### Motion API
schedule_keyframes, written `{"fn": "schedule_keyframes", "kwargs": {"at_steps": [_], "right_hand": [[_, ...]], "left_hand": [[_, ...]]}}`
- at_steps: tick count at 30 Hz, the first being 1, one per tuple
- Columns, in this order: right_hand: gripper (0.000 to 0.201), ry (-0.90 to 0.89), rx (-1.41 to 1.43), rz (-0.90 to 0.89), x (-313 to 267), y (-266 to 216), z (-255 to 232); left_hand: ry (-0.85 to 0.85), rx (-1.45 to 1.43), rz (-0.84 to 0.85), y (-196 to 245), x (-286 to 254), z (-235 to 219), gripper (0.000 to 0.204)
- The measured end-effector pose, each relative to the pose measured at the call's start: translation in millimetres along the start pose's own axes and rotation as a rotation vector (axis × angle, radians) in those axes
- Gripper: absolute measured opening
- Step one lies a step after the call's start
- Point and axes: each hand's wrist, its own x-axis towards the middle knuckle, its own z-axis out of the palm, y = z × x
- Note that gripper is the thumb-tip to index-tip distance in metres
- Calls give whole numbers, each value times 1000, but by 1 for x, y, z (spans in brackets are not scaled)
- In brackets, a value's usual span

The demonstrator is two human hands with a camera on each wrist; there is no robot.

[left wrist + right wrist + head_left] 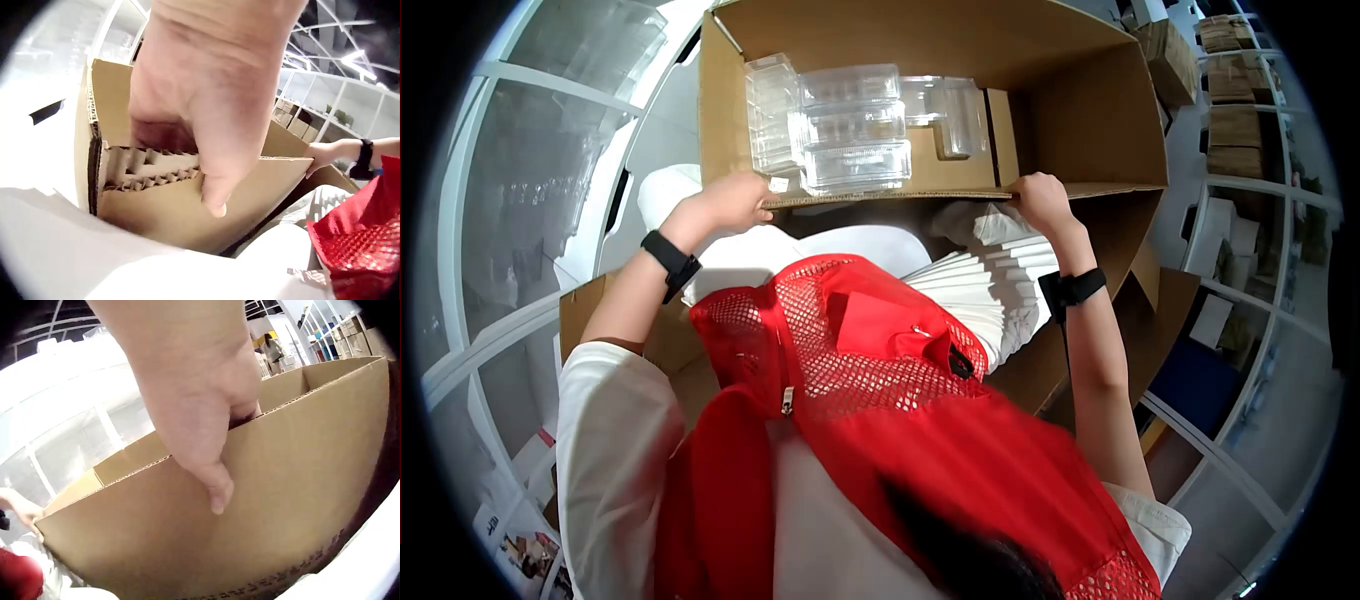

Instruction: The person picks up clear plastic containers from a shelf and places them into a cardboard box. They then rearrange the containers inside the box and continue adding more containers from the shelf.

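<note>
A large open cardboard box point(1080, 120) stands before me in the head view, with clear plastic containers point(855, 130) stacked in its left and middle parts. My left hand point(738, 200) grips the near rim at its left end. In the left wrist view, the left thumb point(215, 194) lies on the outer face of the cardboard wall point(169, 212) and the fingers go over the edge, hidden inside. Further right, my right hand point(1045, 203) holds the same rim. The right wrist view shows the right thumb point(215, 487) against the outside of the box wall point(294, 469), fingers hooked inside.
White shelving point(455, 350) runs along the left, and more shelves point(1250, 400) with cartons line the right. Another open cardboard box point(1120, 270) stands below on the right. Pleated white material point(975, 290) lies under the near rim. A red mesh vest point(850, 350) hangs close to the box.
</note>
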Motion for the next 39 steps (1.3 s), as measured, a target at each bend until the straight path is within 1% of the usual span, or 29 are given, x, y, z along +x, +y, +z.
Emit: {"fn": "schedule_keyframes", "kwargs": {"at_steps": [1, 2, 3, 5, 6, 7, 8, 9, 10, 11, 12, 13, 14, 15, 18, 21, 22, 23, 24, 25, 28, 29, 30, 32, 34, 35, 36, 38, 39], "right_hand": [[16, -26, -25, 8, -6, -6, -2], [17, 12, 43, 5, -11, -9, -4], [19, 53, 109, 3, -16, -12, -6], [24, 151, 219, -48, -26, -22, -28], [25, 228, 240, -156, -31, -33, -48], [27, 305, 264, -265, -39, -46, -68], [28, 385, 287, -375, -47, -58, -82], [30, 194, 396, -356, -63, -69, -89], [32, 3, 498, -336, -81, -81, -94], [36, -186, 515, -275, -95, -93, -98], [39, -370, 525, -212, -106, -104, -100], [43, -345, 635, -127, -113, -115, -90], [46, -320, 743, -42, -116, -123, -69], [50, -242, 771, -18, -114, -129, -44], [60, -387, 1120, 126, -93, -150, -15], [66, -557, 1155, 44, -71, -157, -8], [63, -571, 1144, 44, -69, -158, -9], [60, -582, 1132, 44, -68, -158, -9], [57, -595, 1117, 46, -69, -157, -11], [53, -550, 1112, 39, -72, -156, -21], [52, -555, 1085, 89, -85, -153, -37], [53, -539, 1039, 88, -92, -154, -43], [66, -538, 969, 109, -93, -156, -39], [70, -654, 795, 128, -82, -160, -48], [69, -597, 860, 123, -69, -162, -32], [69, -567, 893, 120, -64, -160, -20], [69, -531, 961, 110, -62, -155, -7], [68, -461, 1109, 96, -68, -146, 13], [61, -396, 1121, 89, -79, -137, 4]], "left_hand": [[0, -22, 6, 5, -7, 6, 23], [6, -39, 14, 8, -12, 7, 24], [-39, -59, -51, 10, -16, 7, 31], [57, -206, -80, 12, -30, -2, 35], [104, -278, -97, 14, -41, -12, 37], [78, -242, -122, 18, -55, -30, 41], [161, -232, -119, 21, -76, -43, 36], [258, -282, -140, 34, -99, -62, 30], [276, -221, -265, 42, -124, -71, 24], [319, -236, -328, 51, -147, -76, 17], [106, -456, -647, 63, -164, -81, 17], [-112, -673, -958, 76, -181, -83, 18], [-21, -674, -741, 71, -208, -47, 25], [-196, -864, -897, 83, -219, -30, 27], [-278, -1223, -763, 133, -233, 33, 29], [-52, -1468, -769, 178, -227, 83, 27], [48, -1522, -783, 183, -226, 88, 26], [198, -1563, -795, 182, -229, 87, 26], [366, -1597, -789, 178, -232, 79, 25], [531, -1617, -763, 174, -235, 65, 25], [957, -1577, -556, 156, -237, 6, 23], [953, -1541, -521, 152, -231, -11, 23], [908, -1498, -517, 149, -224, -28, 22], [662, -1393, -593, 147, -197, -53, 20], [380, -1263, -665, 149, -167, -72, 16], [349, -1104, -620, 147, -156, -72, 13], [257, -1125, -681, 155, -145, -82, 16], [21, -840, -591, 156, -135, -95, 13], [-9, -725, -545, 154, -134, -100, 13]]}}
